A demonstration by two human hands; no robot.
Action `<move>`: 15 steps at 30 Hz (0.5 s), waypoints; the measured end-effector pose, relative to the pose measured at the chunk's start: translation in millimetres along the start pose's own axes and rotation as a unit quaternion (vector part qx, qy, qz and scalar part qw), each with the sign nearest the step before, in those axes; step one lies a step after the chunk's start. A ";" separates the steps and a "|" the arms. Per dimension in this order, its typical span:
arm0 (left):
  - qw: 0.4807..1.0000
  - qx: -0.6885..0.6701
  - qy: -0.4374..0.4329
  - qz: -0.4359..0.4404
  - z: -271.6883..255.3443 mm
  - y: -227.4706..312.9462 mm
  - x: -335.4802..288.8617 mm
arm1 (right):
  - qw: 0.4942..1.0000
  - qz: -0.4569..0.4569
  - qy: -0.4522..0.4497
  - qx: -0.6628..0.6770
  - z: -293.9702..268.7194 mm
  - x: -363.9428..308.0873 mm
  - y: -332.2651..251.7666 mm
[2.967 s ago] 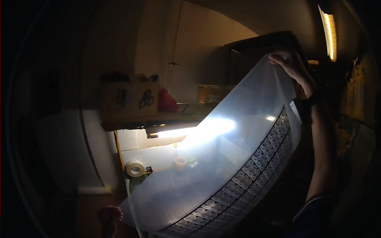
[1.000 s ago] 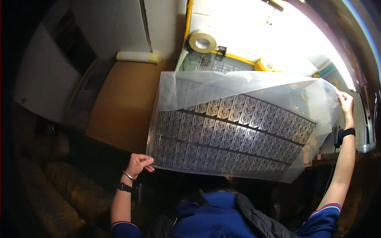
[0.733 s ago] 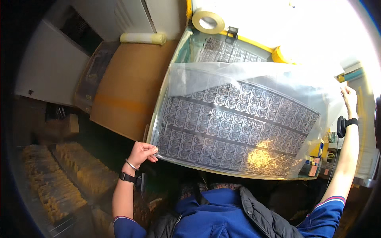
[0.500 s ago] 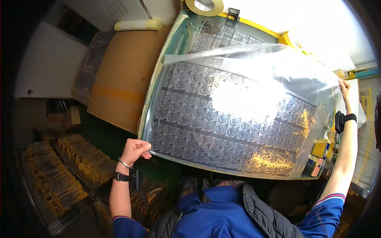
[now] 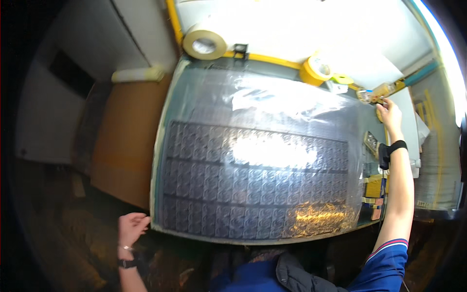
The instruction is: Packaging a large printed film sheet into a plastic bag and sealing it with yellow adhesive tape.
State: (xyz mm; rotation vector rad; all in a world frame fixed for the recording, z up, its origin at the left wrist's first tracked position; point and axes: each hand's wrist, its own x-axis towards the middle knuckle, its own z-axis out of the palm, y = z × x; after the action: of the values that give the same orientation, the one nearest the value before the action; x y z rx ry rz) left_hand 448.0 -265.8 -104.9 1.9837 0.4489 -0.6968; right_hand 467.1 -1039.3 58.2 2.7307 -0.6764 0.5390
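Observation:
A clear plastic film [image 5: 214,104] lies over a dark sheet [image 5: 219,182] printed with rows of repeated round patterns, on the glass-topped table [image 5: 170,92]. Glare whitens the middle of both, and gold reflections show at the near right. My left hand [image 5: 134,228] is just off the table's near left corner, fingers curled together, nothing visible in them. At the far right, my right hand [image 5: 390,117] has its fingertips closed by a clear tape roll [image 5: 365,95] and a small brownish item [image 5: 383,91]. What it grips, if anything, is too small to make out.
Along the back edge stand a large cream tape roll [image 5: 205,45], a black clip [image 5: 241,50] and a yellow tape roll [image 5: 316,70]. Small boxes [image 5: 373,189] line the right edge. A brown cardboard sheet [image 5: 126,141] leans left of the table.
The film, held raised at both ends before, now lies down over the sheet. My left hand has come off its corner, down and left; my right hand has moved to the tape roll.

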 end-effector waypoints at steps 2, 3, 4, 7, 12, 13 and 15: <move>0.993 0.074 0.050 0.082 -24.5 17.2 12.9 | 0.999 -0.013 -0.003 0.033 1.5 3.9 -17.6; 0.987 0.088 0.056 0.125 -30.1 37.3 17.9 | 0.997 -0.005 -0.037 0.073 -1.5 3.4 -46.1; 0.985 0.078 0.038 0.152 -32.0 58.9 23.9 | 0.990 -0.038 -0.080 0.112 -1.5 0.3 -78.1; 0.917 0.232 0.012 0.325 14.3 159.9 38.8 | 0.949 -0.168 -0.174 0.200 20.4 -3.3 -138.5; 0.738 0.346 -0.080 0.574 106.2 258.7 107.1 | 0.908 -0.253 -0.258 0.213 81.3 3.8 -188.4; 0.717 0.350 -0.083 0.598 120.2 271.3 128.3 | 0.905 -0.253 -0.264 0.218 88.8 4.7 -194.9; 0.723 0.343 -0.080 0.595 147.7 295.8 163.0 | 0.911 -0.198 -0.295 0.210 96.0 10.6 -200.5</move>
State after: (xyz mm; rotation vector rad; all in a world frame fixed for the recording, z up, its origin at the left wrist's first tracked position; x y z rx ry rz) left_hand 699.5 -532.9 -68.2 2.2768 -1.3229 -0.1398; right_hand 602.3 -905.9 -57.9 3.3370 -0.0927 -0.2948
